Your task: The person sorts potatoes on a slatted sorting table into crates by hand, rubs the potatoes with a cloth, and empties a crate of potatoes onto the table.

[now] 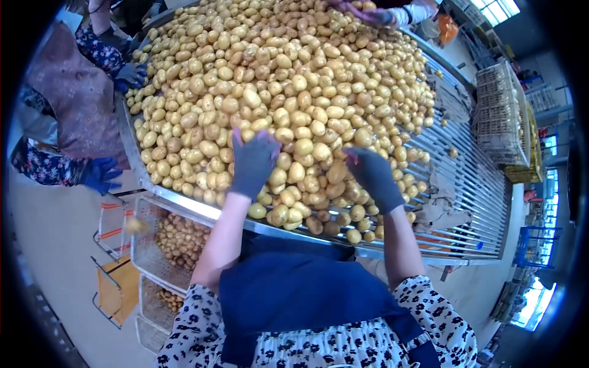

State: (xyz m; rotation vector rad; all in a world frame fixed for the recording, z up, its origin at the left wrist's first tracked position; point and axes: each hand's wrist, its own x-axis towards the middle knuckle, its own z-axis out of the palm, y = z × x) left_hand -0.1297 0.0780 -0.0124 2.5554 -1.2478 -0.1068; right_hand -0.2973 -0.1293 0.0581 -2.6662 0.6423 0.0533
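Seen from the head camera, a broad heap of potatoes is spread across a metal sorting table, and two grey-gloved hands are set into its near side. The left hand is laid on the potatoes with its fingers parted and pointed forward; the right hand is bent inward, its fingers curled down among them, and whether one is gripped there cannot be told. Potatoes are crowded around both hands, with looser ones scattered along the near rim. To the right, the table's metal bars are partly covered by a crumpled grey cloth. The left side is bordered by co-workers, whose blue-gloved hand is held outside the rim and whose grey-gloved hand is placed near the heap's edge; another co-worker's purple-gloved hand is reached over the far side. Below the rim at left, potatoes are held in a white crate, above which a blurred tan shape is caught. Beyond the bars, pale crates are stacked beside a yellow crate.
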